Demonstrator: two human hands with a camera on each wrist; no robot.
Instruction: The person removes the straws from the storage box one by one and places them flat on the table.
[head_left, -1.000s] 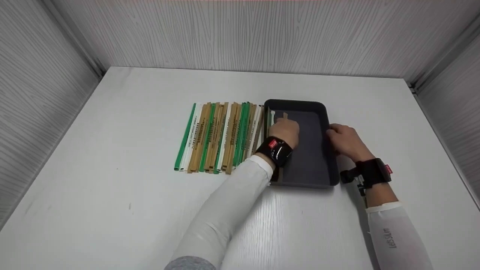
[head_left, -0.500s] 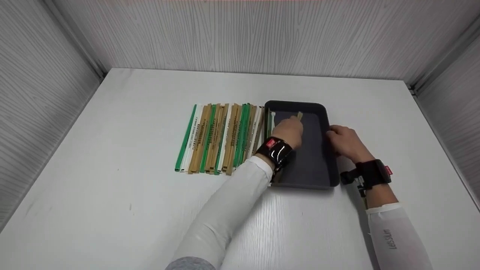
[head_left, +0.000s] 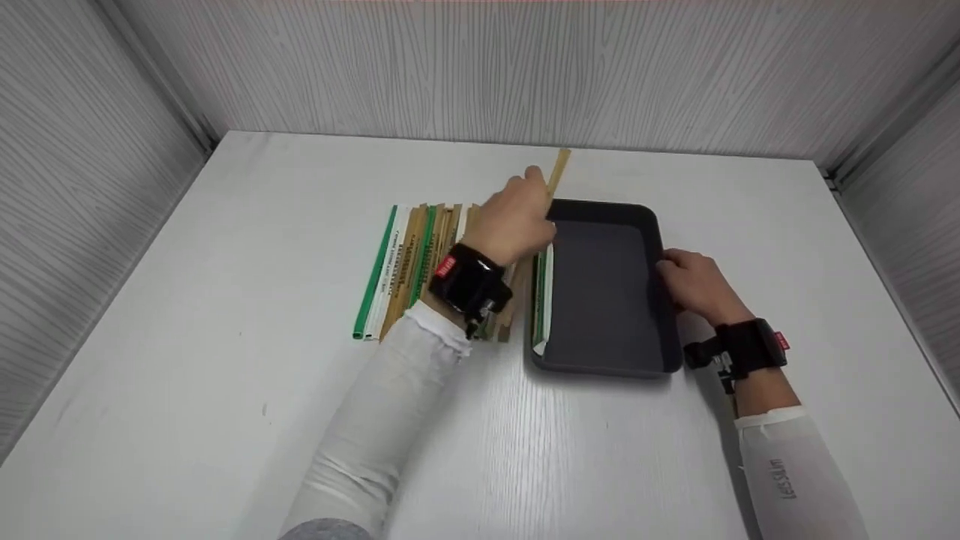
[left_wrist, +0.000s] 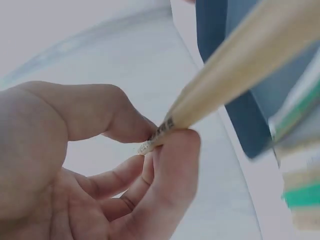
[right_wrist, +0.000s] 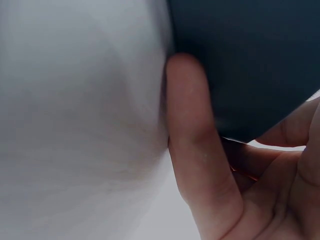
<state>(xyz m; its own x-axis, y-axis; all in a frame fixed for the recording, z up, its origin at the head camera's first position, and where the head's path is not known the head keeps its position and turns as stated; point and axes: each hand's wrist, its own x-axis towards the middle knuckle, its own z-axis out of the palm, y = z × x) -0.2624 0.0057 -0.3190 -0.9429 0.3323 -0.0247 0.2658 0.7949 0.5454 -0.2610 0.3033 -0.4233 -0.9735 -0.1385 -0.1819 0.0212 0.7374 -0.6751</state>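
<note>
My left hand [head_left: 517, 214] is raised over the right end of a row of strips and pinches a tan paper-wrapped stick [head_left: 559, 169] that points up and away. In the left wrist view the thumb and fingers [left_wrist: 175, 150] hold the tan stick [left_wrist: 235, 65] near its printed end. A dark tray [head_left: 607, 300] lies to the right with a green and a white stick [head_left: 544, 296] along its left wall. My right hand [head_left: 694, 285] grips the tray's right rim; in the right wrist view its fingers [right_wrist: 192, 130] curl against the tray wall [right_wrist: 250, 60].
A row of several green, white and tan wrapped sticks [head_left: 409, 266] lies on the white table [head_left: 225, 375] left of the tray. Grey panelled walls close in the back and both sides.
My left hand has lifted the tan stick out of the tray and moved up and left, over the row of sticks. The right hand has stayed on the tray rim.
</note>
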